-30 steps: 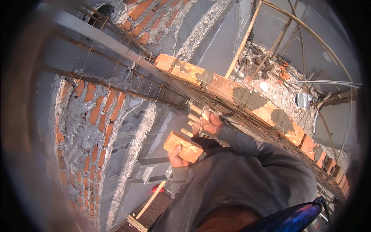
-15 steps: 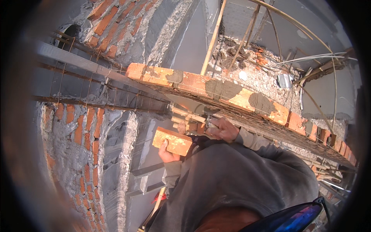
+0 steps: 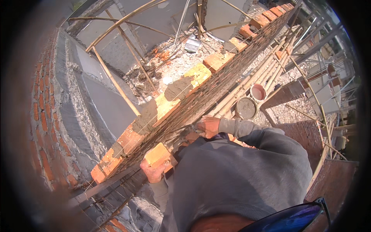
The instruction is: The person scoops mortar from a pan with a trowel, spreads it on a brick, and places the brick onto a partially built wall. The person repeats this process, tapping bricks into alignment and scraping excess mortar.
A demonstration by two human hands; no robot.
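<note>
My left hand point(image 3: 152, 173) grips an orange brick point(image 3: 157, 154) from below, holding it against the near face of the brick wall point(image 3: 216, 83), just under its top course. My right hand point(image 3: 207, 127) is closed against the wall face a little further along, around what looks like a small trowel, with only a glint of metal showing. Grey mortar patches point(image 3: 177, 89) lie on the wall's top bricks. My grey sleeves and body fill the lower middle of the view.
Two round buckets, one with grey mortar point(image 3: 246, 108) and one reddish point(image 3: 257, 92), stand beyond my right arm beside bamboo scaffold poles point(image 3: 251, 79). Rubble point(image 3: 170, 65) covers the slab behind the wall. Steel rebar point(image 3: 104, 189) juts out at lower left. An older brick wall point(image 3: 42, 116) rises on the left.
My head has swung, so the wall now runs diagonally up to the right. The left hand still holds the brick and the right hand stays at the wall face.
</note>
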